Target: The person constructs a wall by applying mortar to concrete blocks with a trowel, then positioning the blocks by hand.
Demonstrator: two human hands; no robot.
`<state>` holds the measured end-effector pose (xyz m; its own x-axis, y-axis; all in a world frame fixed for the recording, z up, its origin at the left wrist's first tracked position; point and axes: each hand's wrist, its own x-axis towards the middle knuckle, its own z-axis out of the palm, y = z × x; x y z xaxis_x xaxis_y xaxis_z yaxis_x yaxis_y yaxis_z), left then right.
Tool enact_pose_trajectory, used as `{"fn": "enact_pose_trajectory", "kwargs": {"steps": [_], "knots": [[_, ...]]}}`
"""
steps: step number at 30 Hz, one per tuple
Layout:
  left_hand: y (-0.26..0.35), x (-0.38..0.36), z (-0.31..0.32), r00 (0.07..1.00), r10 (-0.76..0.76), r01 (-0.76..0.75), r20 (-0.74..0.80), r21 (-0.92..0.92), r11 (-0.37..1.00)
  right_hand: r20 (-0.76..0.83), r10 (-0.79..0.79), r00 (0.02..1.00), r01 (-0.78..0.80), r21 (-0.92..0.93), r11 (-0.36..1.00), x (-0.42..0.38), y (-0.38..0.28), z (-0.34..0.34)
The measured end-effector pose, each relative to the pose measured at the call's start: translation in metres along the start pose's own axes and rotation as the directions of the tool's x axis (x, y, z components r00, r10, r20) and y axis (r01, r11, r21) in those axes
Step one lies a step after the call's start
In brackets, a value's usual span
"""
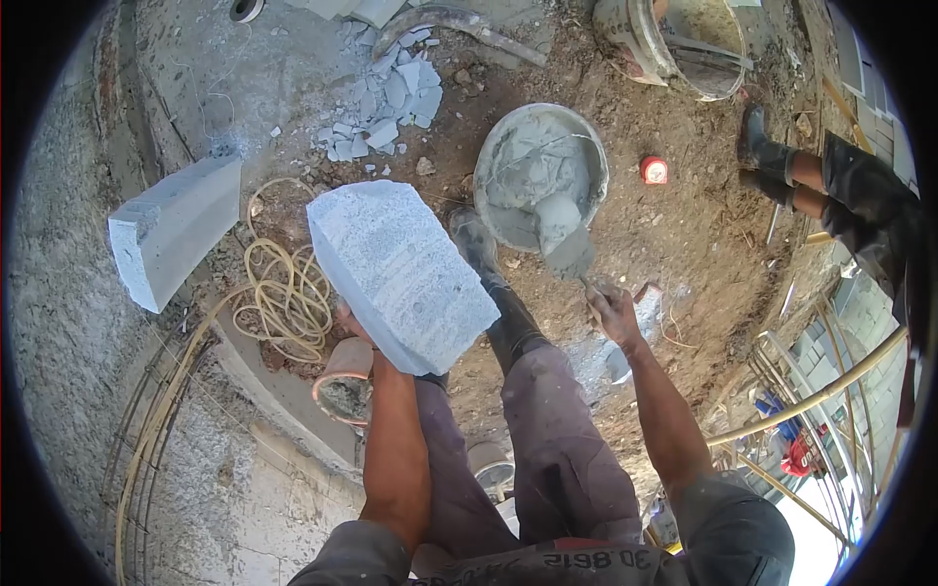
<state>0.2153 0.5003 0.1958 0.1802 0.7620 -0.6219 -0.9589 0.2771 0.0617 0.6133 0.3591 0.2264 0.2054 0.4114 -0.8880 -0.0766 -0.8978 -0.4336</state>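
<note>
A large pale block (401, 269) rests on my left hand (354, 324), which is mostly hidden beneath its lower left side. My right hand (614, 311) is closed round the handle of a trowel (570, 249). Wet grey mortar covers the trowel's blade, which is at the lower right rim of a round bucket (600, 186). More grey mortar (537, 161) lies inside that bucket, heaped toward its middle.
Another block (181, 230) stands at the left, beside a coiled hose (283, 298). Broken pieces (401, 93) lie at the top. A red tape measure (654, 170), a large bucket (640, 44) and a person's boots (767, 146) are at the right.
</note>
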Motion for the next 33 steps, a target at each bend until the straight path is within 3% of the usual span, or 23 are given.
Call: {"fn": "enact_pose_trajectory", "kwargs": {"steps": [2,5,6,8,9,10,12,13,15,16,19,20,22,26,28,30,33], "knots": [[-0.006,-0.002,-0.004,1.000,-0.025,0.025,-0.005,-0.026,0.999,0.013,-0.037,0.999,0.036,0.024,0.999,-0.025,-0.017,-0.005],[-0.030,0.004,0.002,0.999,-0.052,0.053,0.013,-0.059,0.997,0.023,-0.287,0.958,0.286,0.042,0.957,-0.058,-0.066,0.007],[-0.029,0.001,0.007,0.998,-0.055,0.056,0.025,-0.068,0.996,0.029,-0.303,0.953,0.302,0.034,0.953,-0.059,-0.082,0.013],[-0.031,0.002,0.014,0.998,-0.051,0.055,0.048,-0.082,0.995,0.154,-0.579,0.801,0.596,-0.115,0.795,-0.064,-0.147,0.028],[-0.029,0.011,0.019,0.997,-0.046,0.051,0.060,-0.087,0.995,0.272,-0.581,0.767,0.640,-0.260,0.723,-0.060,-0.170,0.027],[-0.031,0.010,0.023,0.997,-0.039,0.046,0.071,-0.092,0.995,0.288,-0.593,0.752,0.657,-0.257,0.709,-0.046,-0.181,0.031],[-0.036,0.015,0.031,0.995,-0.032,0.041,0.091,-0.099,0.994,0.295,-0.865,0.406,0.882,-0.375,0.286,-0.016,-0.201,0.045],[-0.036,0.022,0.035,0.994,-0.031,0.041,0.101,-0.102,0.994,0.304,-0.869,0.390,0.890,-0.368,0.270,-0.003,-0.216,0.052],[-0.034,0.035,0.042,0.993,-0.031,0.044,0.116,-0.109,0.993,0.314,-0.943,0.107,0.924,-0.381,-0.022,0.016,-0.242,0.067],[-0.028,0.032,0.042,0.992,-0.034,0.048,0.122,-0.114,0.992,0.321,-0.942,0.096,0.926,-0.375,-0.034,0.018,-0.246,0.070],[-0.024,0.036,0.045,0.990,-0.032,0.049,0.137,-0.123,0.991,0.301,-0.878,0.372,0.899,-0.351,0.261,0.020,-0.250,0.083],[-0.023,0.038,0.048,0.977,-0.024,0.052,0.212,-0.127,0.991,0.307,-0.879,0.364,0.904,-0.346,0.252,0.018,-0.251,0.084],[-0.024,0.038,0.053,0.959,-0.007,0.048,0.284,-0.137,0.989,0.292,-0.955,0.052,0.901,-0.425,-0.081,0.009,-0.255,0.084],[-0.030,0.036,0.058,0.987,0.045,-0.018,0.155,-0.169,0.985,0.380,-0.924,0.047,0.818,-0.546,-0.183,-0.032,-0.243,0.075],[-0.030,0.037,0.058,0.990,0.037,-0.013,0.137,-0.173,0.985,0.363,-0.931,0.038,0.825,-0.538,-0.176,-0.038,-0.224,0.074],[-0.030,0.035,0.057,0.994,0.097,-0.091,0.047,-0.114,0.989,0.345,-0.933,0.097,0.794,-0.592,-0.137,-0.047,-0.211,0.072],[-0.026,0.034,0.064,0.982,0.180,-0.174,0.060,-0.101,0.980,0.351,-0.926,0.138,0.789,-0.604,-0.112,-0.060,-0.204,0.074]]}}
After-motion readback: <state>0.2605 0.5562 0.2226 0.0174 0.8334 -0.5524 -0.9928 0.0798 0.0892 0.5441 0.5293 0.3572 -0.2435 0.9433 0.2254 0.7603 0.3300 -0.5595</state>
